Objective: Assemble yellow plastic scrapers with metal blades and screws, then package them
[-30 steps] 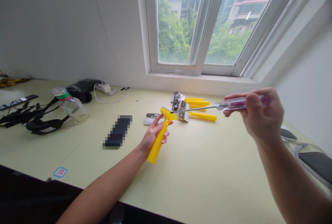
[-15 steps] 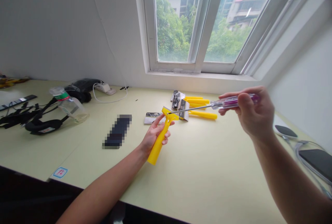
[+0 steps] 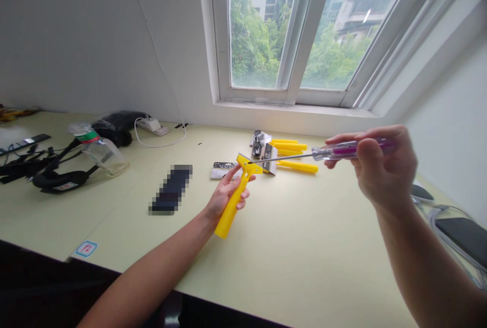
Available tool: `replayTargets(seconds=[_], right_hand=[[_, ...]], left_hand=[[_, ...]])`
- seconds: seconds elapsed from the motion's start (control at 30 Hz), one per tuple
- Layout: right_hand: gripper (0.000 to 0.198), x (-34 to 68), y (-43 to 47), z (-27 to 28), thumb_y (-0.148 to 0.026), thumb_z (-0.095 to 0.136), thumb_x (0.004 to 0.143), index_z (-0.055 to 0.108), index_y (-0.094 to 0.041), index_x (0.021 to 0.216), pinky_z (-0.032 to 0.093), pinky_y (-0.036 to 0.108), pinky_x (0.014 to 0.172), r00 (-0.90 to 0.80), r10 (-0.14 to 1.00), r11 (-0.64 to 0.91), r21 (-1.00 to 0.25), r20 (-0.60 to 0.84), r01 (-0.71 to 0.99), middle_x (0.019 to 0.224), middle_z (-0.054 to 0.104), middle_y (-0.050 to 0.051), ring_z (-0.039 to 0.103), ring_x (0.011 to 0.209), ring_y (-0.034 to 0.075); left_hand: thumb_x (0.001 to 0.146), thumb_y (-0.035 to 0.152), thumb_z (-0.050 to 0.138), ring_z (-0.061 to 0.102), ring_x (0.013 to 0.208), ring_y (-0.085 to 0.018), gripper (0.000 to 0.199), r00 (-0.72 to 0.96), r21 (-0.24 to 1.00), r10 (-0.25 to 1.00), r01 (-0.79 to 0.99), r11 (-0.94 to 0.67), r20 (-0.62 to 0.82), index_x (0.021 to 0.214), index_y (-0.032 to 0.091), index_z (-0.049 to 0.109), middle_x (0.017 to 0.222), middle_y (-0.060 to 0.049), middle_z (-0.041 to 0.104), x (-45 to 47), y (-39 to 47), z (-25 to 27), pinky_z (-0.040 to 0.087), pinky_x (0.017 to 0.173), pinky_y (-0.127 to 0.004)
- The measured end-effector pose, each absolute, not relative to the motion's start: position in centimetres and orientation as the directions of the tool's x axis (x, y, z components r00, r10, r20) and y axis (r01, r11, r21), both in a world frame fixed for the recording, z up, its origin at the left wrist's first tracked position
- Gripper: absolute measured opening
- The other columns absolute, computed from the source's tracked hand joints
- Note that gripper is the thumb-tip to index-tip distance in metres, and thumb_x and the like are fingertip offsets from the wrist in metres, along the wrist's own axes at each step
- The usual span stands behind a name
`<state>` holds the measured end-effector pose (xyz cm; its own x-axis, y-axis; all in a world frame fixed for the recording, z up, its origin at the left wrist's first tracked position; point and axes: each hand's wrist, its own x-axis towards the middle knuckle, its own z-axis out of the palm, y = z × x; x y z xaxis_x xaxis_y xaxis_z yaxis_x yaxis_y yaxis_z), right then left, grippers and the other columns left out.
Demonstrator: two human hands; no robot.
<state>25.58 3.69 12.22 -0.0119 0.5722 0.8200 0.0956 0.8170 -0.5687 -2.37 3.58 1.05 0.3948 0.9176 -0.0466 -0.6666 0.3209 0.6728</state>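
My left hand [image 3: 228,197] is closed around a yellow scraper [image 3: 232,209], its handle slanting down to the left and its wide head at the top. In my right hand [image 3: 384,166] is a screwdriver [image 3: 337,151] with a clear and purple handle. The long metal shaft points left, and its tip is at the scraper's head, near a small hole or screw there; exact contact is too small to tell. Behind the scraper head lies a flat black-and-white package [image 3: 222,170] on the table.
Several more yellow scrapers [image 3: 299,166] with packaged heads lie below the window. On the left are a blurred-out dark rectangle [image 3: 171,189], a plastic bottle [image 3: 108,157], a black strap headset [image 3: 61,181] and a power strip [image 3: 152,125]. Dark devices with cables [image 3: 462,237] sit at the right.
My right hand has shifted slightly right and turned on the screwdriver handle, whose tip has moved slightly right on the scraper head. My left hand still holds the scraper.
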Motion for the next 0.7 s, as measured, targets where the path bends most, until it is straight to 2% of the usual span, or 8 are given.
replayTargets(seconds=[0.37,0.47,0.6,0.7], right_hand=[[0.024,25.1,3.7,12.0,-0.035,0.064,0.088,0.045,-0.022,0.093,0.056,0.032,0.046,0.035,0.612,0.784,-0.612,0.79,0.104,0.087,0.074,0.006,0.067,0.054,0.019],[0.027,24.6,3.6,12.1,-0.036,0.066,0.086,0.045,-0.021,0.091,0.055,0.029,0.043,0.124,0.647,0.749,-0.658,0.752,0.078,0.083,0.073,0.006,0.067,0.052,0.018],[0.032,23.9,4.0,12.1,-0.04,0.068,0.084,0.044,-0.02,0.09,0.052,0.026,0.036,0.308,0.717,0.636,-0.767,0.626,0.078,0.074,0.072,0.003,0.063,0.043,0.018],[0.033,23.7,4.5,11.7,-0.042,0.068,0.083,0.044,-0.02,0.09,0.052,0.027,0.036,0.353,0.755,0.573,-0.818,0.552,0.052,0.072,0.071,0.003,0.062,0.041,0.018]], left_hand=[[0.091,0.022,0.057,0.055,0.058,-0.007,0.056,0.4,0.682,0.915,-0.658,0.319,-0.043,0.142,0.032,0.04,0.122,-0.015,0.06,-2.4,3.5,0.8,0.041,0.041,-0.013],[0.089,0.023,0.059,0.055,0.058,-0.007,0.058,0.395,0.685,0.918,-0.658,0.313,-0.04,0.143,0.033,0.04,0.122,-0.015,0.06,-2.4,3.5,0.9,0.041,0.041,-0.014],[0.088,0.023,0.062,0.054,0.058,-0.007,0.062,0.389,0.692,0.92,-0.65,0.313,-0.05,0.144,0.032,0.038,0.121,-0.015,0.06,-2.4,3.4,1.2,0.04,0.041,-0.014],[0.088,0.023,0.061,0.054,0.058,-0.007,0.061,0.38,0.691,0.923,-0.653,0.31,-0.055,0.144,0.032,0.038,0.121,-0.015,0.06,-2.4,3.4,1.3,0.04,0.041,-0.014]])
